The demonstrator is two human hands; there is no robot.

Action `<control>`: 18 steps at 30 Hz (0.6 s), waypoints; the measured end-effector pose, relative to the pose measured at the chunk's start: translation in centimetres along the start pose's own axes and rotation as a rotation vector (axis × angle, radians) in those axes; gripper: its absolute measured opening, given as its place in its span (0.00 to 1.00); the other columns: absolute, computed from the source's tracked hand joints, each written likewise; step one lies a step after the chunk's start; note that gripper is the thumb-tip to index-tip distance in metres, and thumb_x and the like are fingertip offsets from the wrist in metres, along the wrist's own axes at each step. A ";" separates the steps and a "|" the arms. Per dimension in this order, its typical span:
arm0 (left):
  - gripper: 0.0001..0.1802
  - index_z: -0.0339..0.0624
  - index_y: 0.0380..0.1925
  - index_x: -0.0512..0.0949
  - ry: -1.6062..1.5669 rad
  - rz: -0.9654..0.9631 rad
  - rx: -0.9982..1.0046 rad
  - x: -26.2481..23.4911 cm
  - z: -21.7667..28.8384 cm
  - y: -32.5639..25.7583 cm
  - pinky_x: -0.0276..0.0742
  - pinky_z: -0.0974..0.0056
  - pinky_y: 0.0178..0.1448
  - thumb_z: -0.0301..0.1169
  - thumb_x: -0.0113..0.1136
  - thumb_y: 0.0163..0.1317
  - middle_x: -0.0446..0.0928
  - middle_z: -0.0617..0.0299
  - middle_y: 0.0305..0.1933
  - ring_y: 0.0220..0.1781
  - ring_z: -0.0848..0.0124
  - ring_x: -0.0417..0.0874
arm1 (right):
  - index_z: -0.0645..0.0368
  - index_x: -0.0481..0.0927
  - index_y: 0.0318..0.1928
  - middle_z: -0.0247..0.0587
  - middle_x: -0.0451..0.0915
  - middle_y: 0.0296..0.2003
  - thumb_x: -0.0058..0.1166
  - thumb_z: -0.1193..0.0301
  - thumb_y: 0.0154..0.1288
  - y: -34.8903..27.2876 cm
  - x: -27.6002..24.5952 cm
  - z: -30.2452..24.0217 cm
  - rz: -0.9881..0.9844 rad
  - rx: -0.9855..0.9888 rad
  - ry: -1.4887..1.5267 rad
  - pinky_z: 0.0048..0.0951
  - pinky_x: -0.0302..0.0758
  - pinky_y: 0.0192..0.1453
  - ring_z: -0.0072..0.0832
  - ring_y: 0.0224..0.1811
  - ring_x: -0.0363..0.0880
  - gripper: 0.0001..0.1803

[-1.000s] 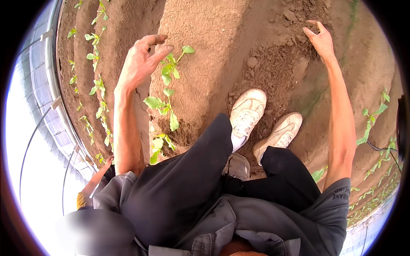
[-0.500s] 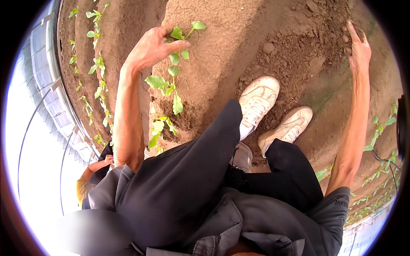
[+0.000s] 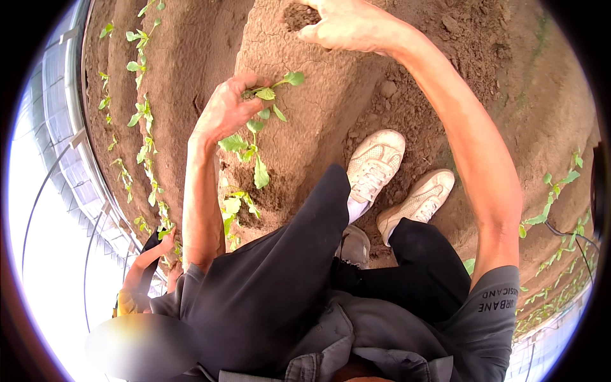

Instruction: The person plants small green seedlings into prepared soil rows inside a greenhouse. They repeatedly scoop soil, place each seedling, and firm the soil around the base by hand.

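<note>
My left hand (image 3: 232, 105) is closed around a leafy green seedling (image 3: 266, 93) on the dry raised bed. Its thumb and fingers meet about the stem and leaves, and the stem's base is hidden. Farther out, at the top edge of the view, my right hand (image 3: 353, 25) curls round a handful of dark crumbly soil (image 3: 299, 17). Part of its fingers is cut off by the frame. Just nearer than my left hand stands another seedling (image 3: 251, 149) in a patch of darker earth, with one more seedling (image 3: 234, 205) beside my knee.
Loose broken soil (image 3: 471, 60) fills the furrow ahead of my white shoes (image 3: 377, 162). Rows of seedlings run along the left (image 3: 145, 111) and right (image 3: 560, 188). A co-worker's hand (image 3: 168, 240) reaches to plants at lower left. A dark hose (image 3: 563, 232) lies at right.
My right hand has swung from the loose soil at the far right over to the bed and now carries soil. My left hand stays on the seedling, lower in view.
</note>
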State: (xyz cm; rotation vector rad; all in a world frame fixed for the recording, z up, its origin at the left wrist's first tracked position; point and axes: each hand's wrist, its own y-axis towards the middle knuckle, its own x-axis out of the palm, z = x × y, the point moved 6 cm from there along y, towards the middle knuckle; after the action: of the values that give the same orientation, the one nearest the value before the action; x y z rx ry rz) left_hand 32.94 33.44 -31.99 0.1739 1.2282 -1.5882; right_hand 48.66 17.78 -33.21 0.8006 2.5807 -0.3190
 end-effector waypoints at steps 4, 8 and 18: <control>0.21 0.36 0.51 0.81 -0.039 0.017 -0.034 0.0 0.8 -0.3 0.80 0.61 0.51 0.29 0.60 0.55 0.81 0.50 0.50 0.47 0.63 0.85 | 0.64 0.76 0.56 0.56 0.83 0.44 0.58 0.76 0.52 3.8 7.0 -3.2 -0.523 0.103 -0.108 0.38 0.78 0.48 0.39 0.47 0.83 0.27; 0.19 0.37 0.51 0.81 -0.142 -0.015 -0.110 0.2 0.3 -0.7 0.75 0.63 0.58 0.30 0.62 0.59 0.83 0.55 0.48 0.48 0.69 0.82 | 0.61 0.83 0.46 0.52 0.85 0.37 0.61 0.76 0.52 3.9 9.2 -3.5 -0.434 0.004 -0.166 0.40 0.80 0.44 0.43 0.40 0.84 0.18; 0.20 0.36 0.53 0.79 -0.133 -0.048 -0.071 -0.4 0.0 -0.8 0.73 0.63 0.60 0.32 0.60 0.62 0.83 0.56 0.49 0.51 0.71 0.81 | 0.59 0.85 0.42 0.50 0.84 0.35 0.59 0.79 0.52 2.8 9.2 -3.5 -0.385 -0.045 -0.247 0.41 0.79 0.43 0.43 0.40 0.84 0.15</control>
State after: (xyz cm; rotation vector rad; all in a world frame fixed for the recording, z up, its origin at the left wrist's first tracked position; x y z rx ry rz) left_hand 32.44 33.61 -31.22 -0.0066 1.1909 -1.5684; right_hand 42.30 25.68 -34.54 0.2234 2.4806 -0.4404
